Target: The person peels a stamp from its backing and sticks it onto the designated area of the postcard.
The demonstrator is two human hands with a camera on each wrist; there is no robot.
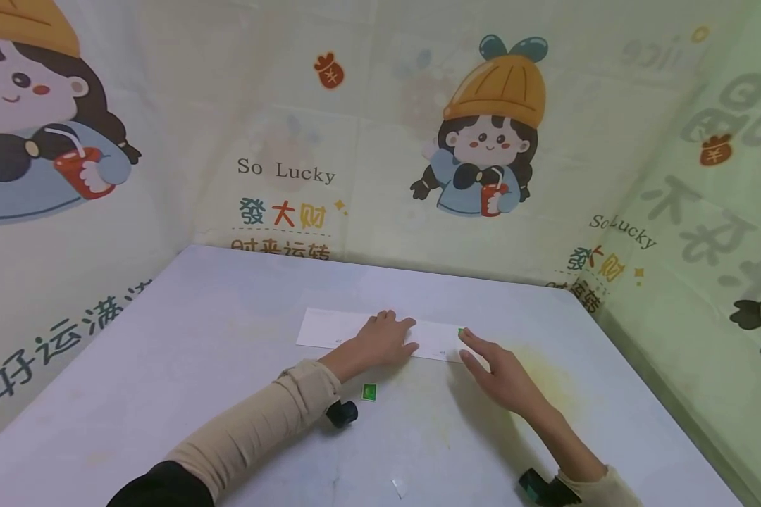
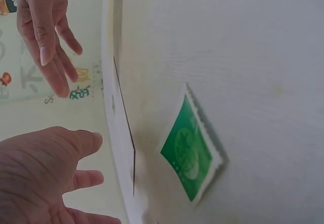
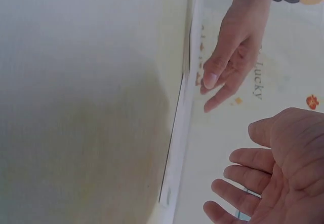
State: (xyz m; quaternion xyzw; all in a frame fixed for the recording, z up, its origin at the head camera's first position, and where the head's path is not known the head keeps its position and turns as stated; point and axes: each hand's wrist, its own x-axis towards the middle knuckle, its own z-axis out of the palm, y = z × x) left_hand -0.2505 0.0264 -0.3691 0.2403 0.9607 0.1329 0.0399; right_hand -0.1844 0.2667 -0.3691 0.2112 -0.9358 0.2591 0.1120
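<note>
A long white paper sheet, perhaps an envelope [image 1: 330,327], lies toward the far side of the table. My left hand [image 1: 383,340] is over its middle with fingers spread; whether it touches the paper I cannot tell. At the sheet's right end a small green stamp [image 1: 461,330] shows, partly hidden by the fingers of my right hand [image 1: 497,373]. Those fingers are loosely extended and grip nothing visible. Nearer to me, below the left hand, another green stamp [image 1: 369,392] with perforated white edges lies on the table, large in the left wrist view [image 2: 190,150].
The white table [image 1: 241,310] ends at a printed cloth backdrop [image 1: 380,141] behind and on the sides. Dark wrist devices are strapped under the left sleeve [image 1: 342,414] and at the right wrist [image 1: 545,487]. A small clear scrap [image 1: 399,487] lies near the front.
</note>
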